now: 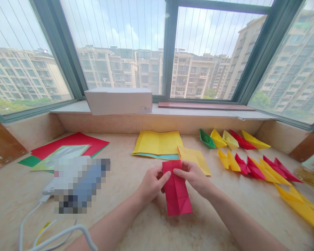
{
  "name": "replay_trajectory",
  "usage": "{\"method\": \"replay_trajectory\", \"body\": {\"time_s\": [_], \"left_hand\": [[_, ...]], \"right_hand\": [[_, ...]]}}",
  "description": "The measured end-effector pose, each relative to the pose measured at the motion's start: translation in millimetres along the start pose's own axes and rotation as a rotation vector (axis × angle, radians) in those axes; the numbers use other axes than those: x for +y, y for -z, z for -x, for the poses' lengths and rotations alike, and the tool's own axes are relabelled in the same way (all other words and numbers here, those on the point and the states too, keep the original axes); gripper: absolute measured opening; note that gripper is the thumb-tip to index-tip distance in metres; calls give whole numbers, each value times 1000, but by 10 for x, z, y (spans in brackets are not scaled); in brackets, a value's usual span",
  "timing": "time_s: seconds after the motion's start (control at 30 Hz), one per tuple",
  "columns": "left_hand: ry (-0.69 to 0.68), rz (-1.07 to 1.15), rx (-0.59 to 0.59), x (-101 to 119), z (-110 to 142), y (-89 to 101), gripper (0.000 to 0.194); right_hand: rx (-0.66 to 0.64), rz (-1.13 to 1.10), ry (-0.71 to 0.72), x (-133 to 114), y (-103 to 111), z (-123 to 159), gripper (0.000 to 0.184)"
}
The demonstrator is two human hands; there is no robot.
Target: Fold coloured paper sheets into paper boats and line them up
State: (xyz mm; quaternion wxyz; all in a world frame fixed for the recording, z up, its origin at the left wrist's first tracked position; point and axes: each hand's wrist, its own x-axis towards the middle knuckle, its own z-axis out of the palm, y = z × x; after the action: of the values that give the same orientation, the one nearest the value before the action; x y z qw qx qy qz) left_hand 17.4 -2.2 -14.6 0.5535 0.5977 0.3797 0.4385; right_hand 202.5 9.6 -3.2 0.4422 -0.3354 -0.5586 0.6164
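Note:
Between my two hands is a strip of folded red paper, with crease lines running along and across it. My left hand grips its left edge near the top, thumb on the front and fingers behind. On the opposite edge, my right hand pinches the paper the same way, its thumb near the upper middle. The lower end of the strip hangs free toward me. Just beyond my hands lie a creased yellow sheet over a blue one, and a smaller orange-yellow folded paper.
Several folded paper boats stand at the back right, with double-boat shapes in front. Red sheets and green ones lie at the left, near a blurred-out object and a white cable. A white box rests on the sill.

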Motion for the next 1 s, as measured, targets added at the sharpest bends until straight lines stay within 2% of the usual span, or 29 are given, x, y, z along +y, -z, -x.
{"method": "replay_trajectory", "body": {"time_s": [0.2,0.37,0.5,0.7,0.8,0.93,1.0], "left_hand": [[3,-48,102,-72,-34,-15,38],[-55,-48,92,-113,-57,21,37],[-21,-106,92,-115,-44,10,36],[-34,-120,97,-110,-32,8,36],[-31,-118,100,-104,-37,16,38],[-45,-132,125,-98,-39,20,36],[-47,-134,130,-102,-38,20,35]], "right_hand": [[98,147,50,90,12,-24,35],[131,116,62,144,36,-53,32],[183,151,73,159,44,-55,33],[195,136,72,164,67,-62,36],[160,149,73,155,69,-61,39],[33,176,-6,116,35,-39,51],[-22,137,-27,89,19,-27,50]]}}
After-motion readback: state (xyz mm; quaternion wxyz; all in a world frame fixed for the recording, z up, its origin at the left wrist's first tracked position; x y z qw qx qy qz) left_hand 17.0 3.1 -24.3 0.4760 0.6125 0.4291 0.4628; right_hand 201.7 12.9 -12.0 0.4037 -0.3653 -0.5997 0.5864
